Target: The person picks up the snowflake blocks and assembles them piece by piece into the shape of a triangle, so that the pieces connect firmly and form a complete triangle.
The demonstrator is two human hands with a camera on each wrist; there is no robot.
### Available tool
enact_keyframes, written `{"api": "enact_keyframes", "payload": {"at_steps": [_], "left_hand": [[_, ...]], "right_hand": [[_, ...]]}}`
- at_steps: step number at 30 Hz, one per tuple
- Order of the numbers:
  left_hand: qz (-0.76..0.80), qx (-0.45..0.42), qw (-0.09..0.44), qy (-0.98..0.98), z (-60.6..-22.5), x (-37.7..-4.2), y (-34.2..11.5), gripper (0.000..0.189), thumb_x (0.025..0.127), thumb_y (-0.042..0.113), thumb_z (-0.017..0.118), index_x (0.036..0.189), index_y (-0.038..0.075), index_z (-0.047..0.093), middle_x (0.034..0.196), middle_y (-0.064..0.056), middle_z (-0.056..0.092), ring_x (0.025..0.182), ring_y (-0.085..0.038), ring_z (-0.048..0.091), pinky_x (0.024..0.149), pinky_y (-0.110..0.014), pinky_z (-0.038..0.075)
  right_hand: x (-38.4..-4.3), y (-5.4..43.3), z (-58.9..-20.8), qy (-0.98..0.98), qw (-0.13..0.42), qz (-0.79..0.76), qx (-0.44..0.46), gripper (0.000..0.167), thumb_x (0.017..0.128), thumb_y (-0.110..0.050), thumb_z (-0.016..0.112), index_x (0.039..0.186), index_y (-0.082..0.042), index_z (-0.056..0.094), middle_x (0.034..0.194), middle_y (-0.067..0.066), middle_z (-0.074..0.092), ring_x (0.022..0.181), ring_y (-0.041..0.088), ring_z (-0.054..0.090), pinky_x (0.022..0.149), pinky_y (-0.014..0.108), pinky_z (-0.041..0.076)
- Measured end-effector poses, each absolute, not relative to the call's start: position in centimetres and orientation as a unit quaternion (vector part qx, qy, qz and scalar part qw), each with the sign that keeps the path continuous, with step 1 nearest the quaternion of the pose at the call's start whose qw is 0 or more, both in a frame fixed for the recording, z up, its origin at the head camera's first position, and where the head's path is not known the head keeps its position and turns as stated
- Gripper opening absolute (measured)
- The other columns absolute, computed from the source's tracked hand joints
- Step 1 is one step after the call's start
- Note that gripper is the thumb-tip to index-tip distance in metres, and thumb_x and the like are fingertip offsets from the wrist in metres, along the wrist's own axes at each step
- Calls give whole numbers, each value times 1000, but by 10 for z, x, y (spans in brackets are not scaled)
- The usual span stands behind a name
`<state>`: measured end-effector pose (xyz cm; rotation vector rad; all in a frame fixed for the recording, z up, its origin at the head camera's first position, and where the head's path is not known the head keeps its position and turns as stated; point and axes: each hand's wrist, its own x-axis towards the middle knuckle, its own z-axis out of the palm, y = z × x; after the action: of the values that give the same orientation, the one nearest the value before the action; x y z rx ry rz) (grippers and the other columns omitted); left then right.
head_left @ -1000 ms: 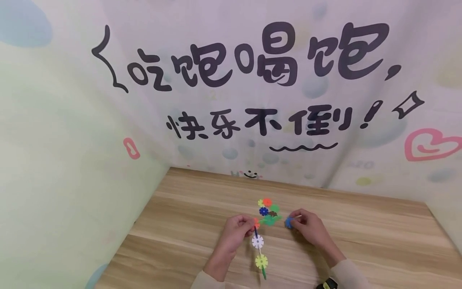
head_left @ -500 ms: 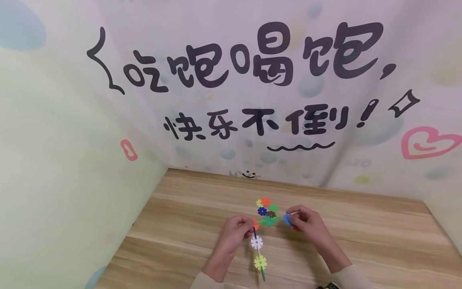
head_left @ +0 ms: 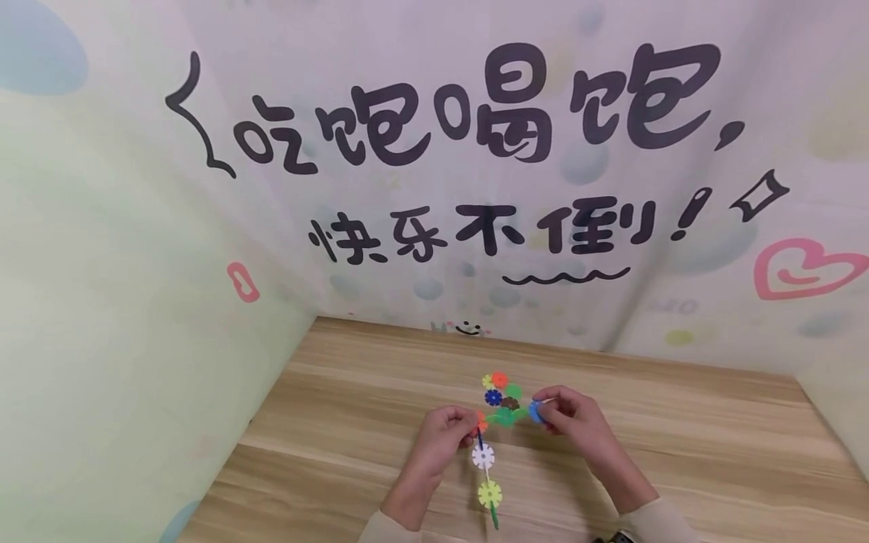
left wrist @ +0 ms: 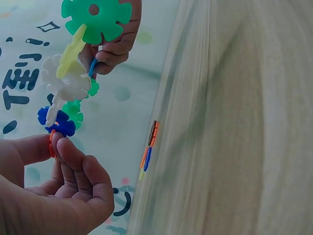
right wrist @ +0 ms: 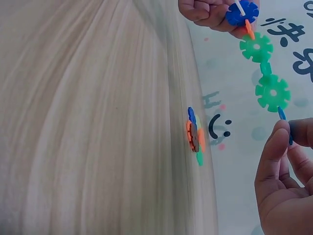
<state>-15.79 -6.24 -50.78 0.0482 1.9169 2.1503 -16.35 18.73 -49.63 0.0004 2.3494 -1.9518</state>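
My left hand (head_left: 437, 441) pinches an orange notched disc (head_left: 481, 424) in a chain of plastic interlocking discs. From it hang a dark blue disc (left wrist: 60, 122), a white disc (head_left: 483, 456), a yellow disc (head_left: 489, 494) and a green one at the low end. Several green discs (right wrist: 273, 93) stretch from the orange disc toward my right hand (head_left: 584, 426). Between thumb and forefinger, that hand pinches a light blue disc (head_left: 535, 411). In the right wrist view, the blue disc stands edge-on with its rim right at the last green disc's notch.
Several loose discs lie on the wooden table (head_left: 353, 392) beyond the hands, among them an orange disc (head_left: 499, 379), a dark blue disc (head_left: 492, 397) and a brown disc (head_left: 510, 403). A printed cloth wall (head_left: 407, 302) rises along the table's back edge.
My right hand has moved slightly left with the blue disc, closing the gap to the green end of the chain. The left hand keeps its pinch, nearly still.
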Motion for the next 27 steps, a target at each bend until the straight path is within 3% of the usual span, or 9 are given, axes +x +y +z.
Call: {"api": "enact_keyframes", "payload": {"at_steps": [6,19,27], "left_hand": [[739,13,129,662,-508,-158,-62,19,97,12,66,104,-5,68,82,-3,65,75,-13,60,78,-36,55],[733,17,122,669,-507,-161,-60,18,96,12,66,103,-5,68,82,-4,66,75,-13,60,77,-34,55],[726,8,117,678,-508,-158,-60,18,96,11,66,102,-5,68,80,-4,65,73,-13,59,75,-34,55]], "right_hand": [[-165,185,-499,774,45,-632,-4,17,97,-2,62,113,4,65,87,14,62,80,34,62,72,39,58],[-168,183,-498,782,29,-623,-3,15,96,-1,64,110,4,67,90,15,62,78,24,61,71,37,58],[-165,180,-499,775,30,-631,-1,16,95,-1,65,110,3,67,93,15,62,80,25,61,73,36,57]]}}
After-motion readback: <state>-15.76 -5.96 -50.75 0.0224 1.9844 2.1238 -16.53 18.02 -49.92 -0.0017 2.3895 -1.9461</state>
